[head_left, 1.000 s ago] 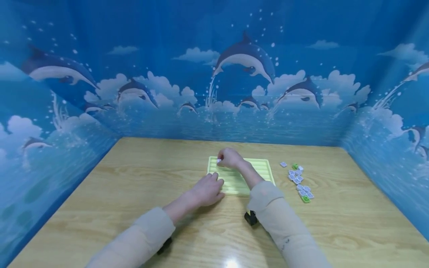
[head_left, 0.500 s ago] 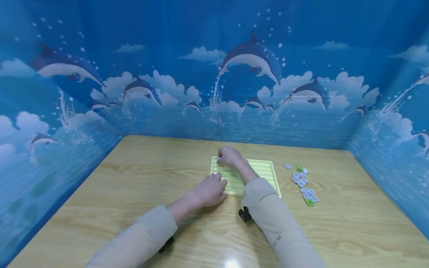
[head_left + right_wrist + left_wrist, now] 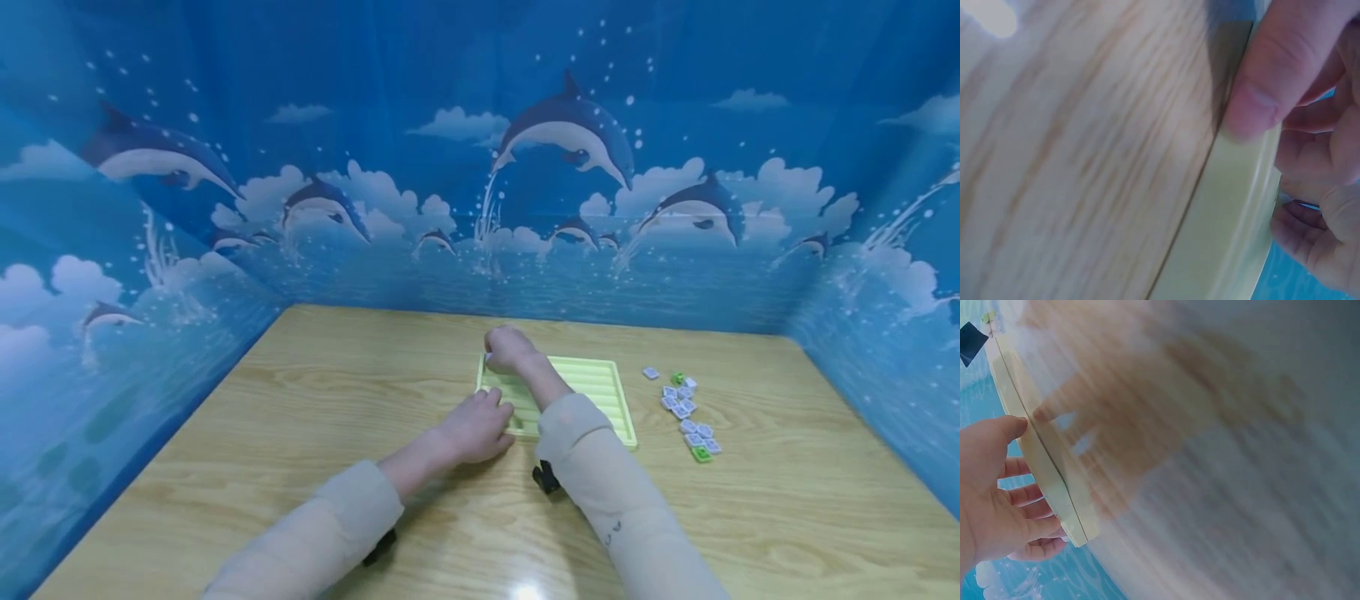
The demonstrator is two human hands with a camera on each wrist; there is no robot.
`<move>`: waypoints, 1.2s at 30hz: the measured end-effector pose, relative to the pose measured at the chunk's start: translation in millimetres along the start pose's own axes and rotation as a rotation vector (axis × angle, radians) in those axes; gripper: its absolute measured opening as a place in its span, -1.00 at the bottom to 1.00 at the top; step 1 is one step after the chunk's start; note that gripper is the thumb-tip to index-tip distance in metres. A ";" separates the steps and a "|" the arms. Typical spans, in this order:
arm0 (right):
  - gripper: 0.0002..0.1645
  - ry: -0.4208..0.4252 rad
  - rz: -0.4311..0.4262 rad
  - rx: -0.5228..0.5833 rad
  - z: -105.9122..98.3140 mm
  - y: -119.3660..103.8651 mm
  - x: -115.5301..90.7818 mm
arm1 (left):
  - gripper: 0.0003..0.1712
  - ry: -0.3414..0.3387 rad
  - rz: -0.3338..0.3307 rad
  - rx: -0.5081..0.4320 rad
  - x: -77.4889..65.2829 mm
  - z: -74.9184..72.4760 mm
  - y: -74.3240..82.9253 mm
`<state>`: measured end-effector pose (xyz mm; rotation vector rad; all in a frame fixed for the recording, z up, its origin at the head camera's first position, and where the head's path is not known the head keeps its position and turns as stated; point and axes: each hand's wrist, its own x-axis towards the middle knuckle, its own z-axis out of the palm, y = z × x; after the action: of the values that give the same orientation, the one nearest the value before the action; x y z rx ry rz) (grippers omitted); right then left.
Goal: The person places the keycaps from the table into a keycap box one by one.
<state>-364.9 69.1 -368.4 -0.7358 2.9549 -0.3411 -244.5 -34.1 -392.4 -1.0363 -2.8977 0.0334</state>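
Currently: left hand (image 3: 477,427), bent fingers gripping green tray (image 3: 597,390) | right hand (image 3: 510,350), fingers pinching pale tile (image 3: 488,357) | loose tiles (image 3: 679,412), tray's right

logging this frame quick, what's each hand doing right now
Left hand: closed, holding the near left corner of the tray.
Right hand: closed, pinching a small pale tile, mostly hidden.

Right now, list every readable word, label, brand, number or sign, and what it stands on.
No text can be read.
White tiles and green tiles: any markings too small to read.
Right sleeve: small dark marks, too blurred to read.
Tray and backdrop: no lettering visible.
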 end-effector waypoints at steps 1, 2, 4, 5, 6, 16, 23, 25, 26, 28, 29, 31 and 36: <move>-0.79 -0.004 -0.004 0.001 -0.2 -0.8 0.6 | -0.66 0.001 -0.003 -0.001 -0.2 0.1 -0.5; -0.77 -0.004 -0.010 -0.003 -0.4 -1.7 1.6 | -0.66 0.003 -0.003 0.002 -0.3 0.0 -1.3; -0.72 -0.001 -0.024 -0.005 -1.5 -3.6 4.0 | -0.66 0.014 -0.002 0.008 -1.1 -1.0 -3.0; -0.72 0.001 -0.031 -0.011 -2.2 -4.4 5.7 | -0.67 0.017 -0.003 0.011 -1.4 -1.6 -4.2; -0.75 0.004 -0.038 -0.014 -3.0 -5.4 7.2 | -0.67 0.020 -0.003 0.014 -1.7 -2.5 -5.1; -0.94 0.002 -0.023 -0.055 1.7 -6.9 7.9 | -0.65 -0.009 -0.008 0.006 -4.6 -3.2 -4.1; -0.91 0.016 0.001 0.023 4.6 -5.7 6.3 | -0.65 -0.008 0.002 0.026 -3.0 0.3 -2.4; -0.90 0.013 0.008 0.048 3.4 -5.8 5.4 | -0.65 -0.010 0.001 0.026 -2.4 0.5 -2.1; -0.90 0.013 0.009 0.055 3.0 -5.6 4.9 | -0.65 -0.014 0.000 0.026 -2.2 0.4 -1.9; -0.90 0.012 0.012 0.071 2.4 -4.5 3.8 | -0.65 -0.016 0.000 0.022 -1.8 0.4 -1.5; -0.90 0.015 0.012 0.074 2.2 -3.6 3.2 | -0.64 -0.018 0.001 0.021 -1.6 0.2 -1.2; -0.92 0.020 0.013 0.088 2.0 -1.6 2.3 | -0.64 -0.016 0.004 0.019 -1.3 0.0 -0.7; -0.95 0.027 0.014 0.112 3.7 1.8 1.9 | -0.65 -0.009 0.007 0.010 -1.4 -1.2 0.4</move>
<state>-366.9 69.0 -372.4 -0.7022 2.9357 -0.5147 -243.1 -34.6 -391.3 -1.0482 -2.8987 0.0527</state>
